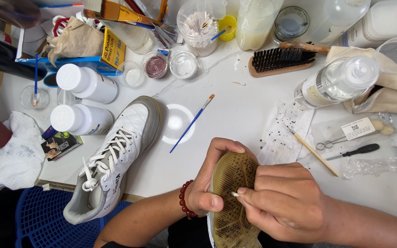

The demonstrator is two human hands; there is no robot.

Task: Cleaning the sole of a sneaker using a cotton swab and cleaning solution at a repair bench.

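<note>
The left hand (207, 183) has its grip closed around an upturned shoe (232, 202); the right hand (281, 202) pinches a cotton swab (234, 194) against its sole. Left of that shoe lies a white sneaker (116, 151), beyond it a blue paintbrush (191, 123), both clear of it on the worktop (235, 105).

A table (235, 115) holds a shoe (111, 156) at the left, with two bottles (86, 101) lying just behind it. A paintbrush (192, 122) lies right of the shoe. At the near edge, the left hand (207, 183) and right hand (281, 202) hold a second shoe (230, 183) sole up. A scrub brush (279, 61) lies far behind, scissors (329, 143) to the right.
</note>
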